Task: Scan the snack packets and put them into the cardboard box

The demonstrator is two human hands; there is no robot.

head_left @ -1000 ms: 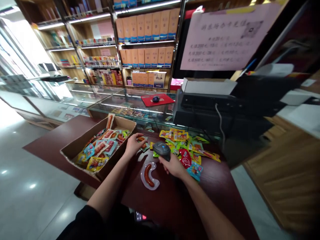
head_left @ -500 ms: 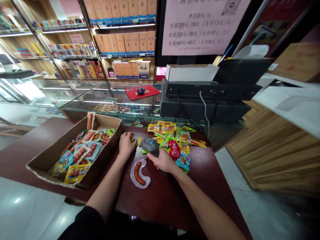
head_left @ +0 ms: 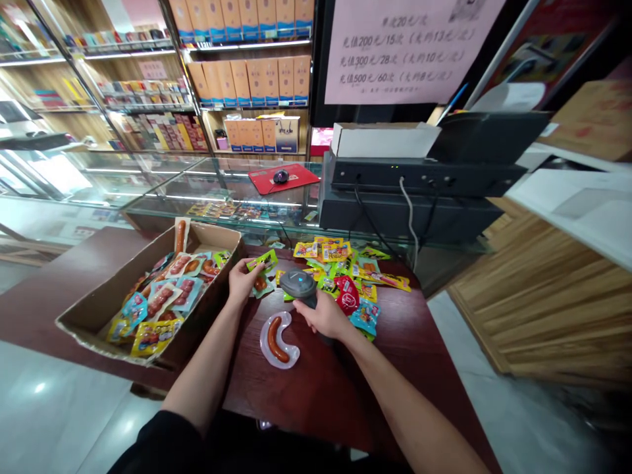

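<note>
In the head view, the left hand (head_left: 241,282) pinches a small green packet (head_left: 265,261) between thumb and fingers, while the right hand (head_left: 326,316) is wrapped around the handle of a dark handheld scanner (head_left: 299,284). The green packet sticks out from the left fingertips toward the right, and the scanner's head rises above the right fist, to the right of that packet and apart from it. The left thumb and fingers are closed down to the packet's thickness; the right fingers curl about the handle, their far side hidden. Just below the green packet, a clear packet with brown contents (head_left: 260,284) lies by the left fingers; whether they touch it, I cannot tell. Between the forearms, a curved sausage in clear plastic (head_left: 278,340) lies on the dark red table (head_left: 316,401), touched by neither hand. Left of the left hand stands an open cardboard box (head_left: 108,299) holding many snack packets. Beyond and beside the scanner spreads a pile of yellow and green packets (head_left: 336,252), with a red packet (head_left: 347,295) and a blue packet (head_left: 366,317) near the right hand.
</note>
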